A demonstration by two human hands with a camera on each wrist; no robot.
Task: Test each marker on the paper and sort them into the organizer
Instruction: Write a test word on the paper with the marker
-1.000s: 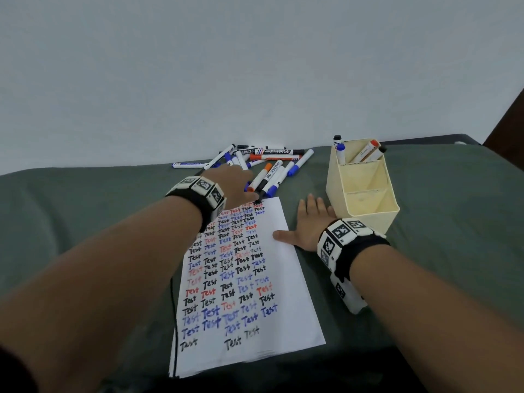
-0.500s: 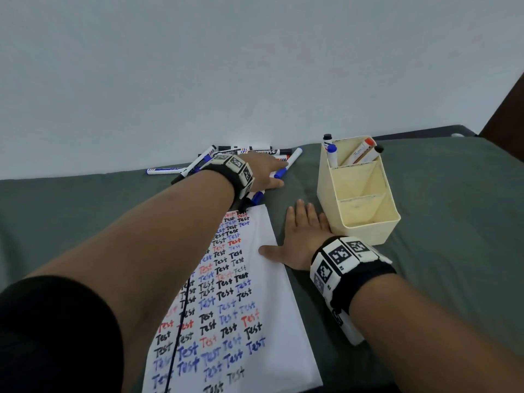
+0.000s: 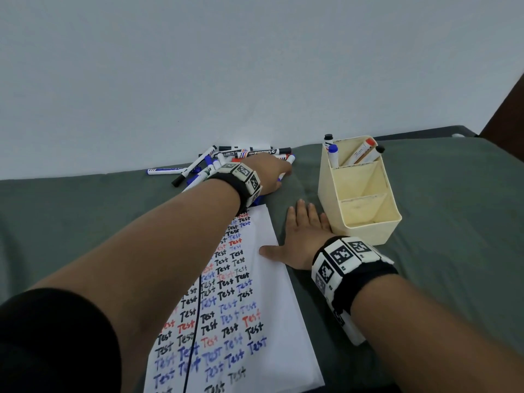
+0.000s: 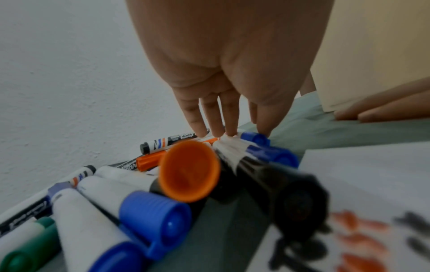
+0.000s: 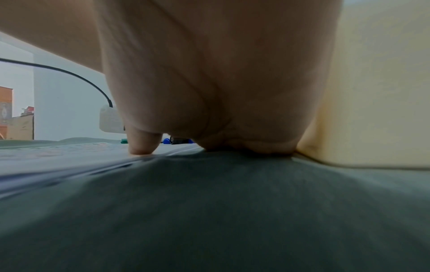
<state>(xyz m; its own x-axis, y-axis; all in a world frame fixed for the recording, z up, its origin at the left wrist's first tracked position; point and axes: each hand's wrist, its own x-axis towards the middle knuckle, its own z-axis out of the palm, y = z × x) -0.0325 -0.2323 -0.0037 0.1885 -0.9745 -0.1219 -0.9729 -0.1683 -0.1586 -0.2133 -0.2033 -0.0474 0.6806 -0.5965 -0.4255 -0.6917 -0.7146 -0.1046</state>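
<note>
I see a grey-green cloth surface (image 3: 453,222). On it lie the paper (image 3: 272,321) at lower centre, a marker pile (image 3: 226,160) above, and the organizer (image 3: 365,231) at right.

Loose markers (image 3: 226,160) piled beyond scribbled paper (image 3: 263,321), cream organizer (image 3: 365,222) right.

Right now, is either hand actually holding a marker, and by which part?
No. The left hand has straight fingers touching the marker pile; the right hand lies flat beside the paper.
</note>
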